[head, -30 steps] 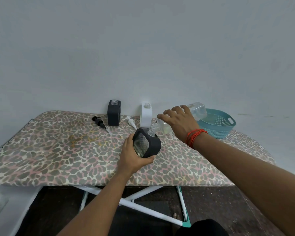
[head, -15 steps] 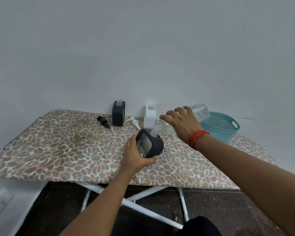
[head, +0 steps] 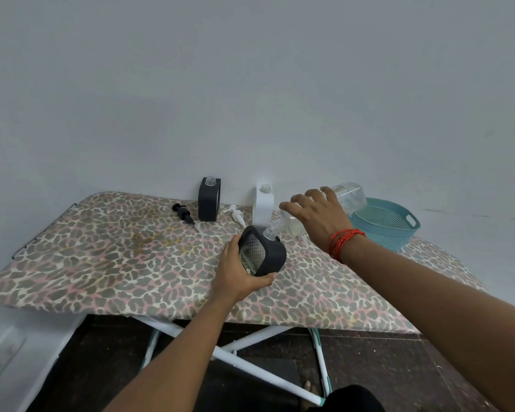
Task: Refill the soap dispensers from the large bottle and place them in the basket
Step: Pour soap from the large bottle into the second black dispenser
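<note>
My left hand [head: 235,272] grips a black soap dispenser [head: 262,251], tilted on the leopard-print board [head: 116,263]. My right hand [head: 318,215] holds the large clear bottle [head: 348,197] tipped over, its neck meeting the dispenser's open mouth [head: 269,231]. A second black dispenser [head: 209,200] and a white dispenser [head: 263,206] stand uncapped at the back. A black pump [head: 182,213] and a white pump [head: 238,215] lie beside them. The teal basket [head: 399,230] sits at the right, behind my right wrist.
The board stands against a grey wall, on white crossed legs [head: 250,352] over a dark floor. A wire rest [head: 39,230] sticks out at its left end. A wall socket [head: 0,358] shows at lower left.
The view has shifted slightly, so everything sits a little further right in frame. Both hands keep their hold, with the bottle still tipped into the dispenser.
</note>
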The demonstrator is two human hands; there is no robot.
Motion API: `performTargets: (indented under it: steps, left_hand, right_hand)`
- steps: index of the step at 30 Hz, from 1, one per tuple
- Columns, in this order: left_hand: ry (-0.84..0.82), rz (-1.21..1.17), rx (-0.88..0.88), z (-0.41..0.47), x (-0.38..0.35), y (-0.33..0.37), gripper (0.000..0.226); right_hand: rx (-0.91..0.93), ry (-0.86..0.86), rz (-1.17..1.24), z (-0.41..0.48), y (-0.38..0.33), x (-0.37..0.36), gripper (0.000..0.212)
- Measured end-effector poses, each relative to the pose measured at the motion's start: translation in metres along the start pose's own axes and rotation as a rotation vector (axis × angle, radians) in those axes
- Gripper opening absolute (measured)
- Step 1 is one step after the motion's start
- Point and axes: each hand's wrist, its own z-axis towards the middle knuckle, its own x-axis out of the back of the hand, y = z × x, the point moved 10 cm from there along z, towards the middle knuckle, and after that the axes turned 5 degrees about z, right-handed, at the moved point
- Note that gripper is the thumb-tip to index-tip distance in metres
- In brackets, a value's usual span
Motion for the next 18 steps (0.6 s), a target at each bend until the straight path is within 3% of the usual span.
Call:
performTargets:
  steps: [18]
  left_hand:
    - [0.019,-0.025,-0.021,0.0023,0.0,-0.0017,0.124]
  right_hand:
    - [0.015,0.019,-0.014,-0.0002,-0.0015,0.0016,0.068]
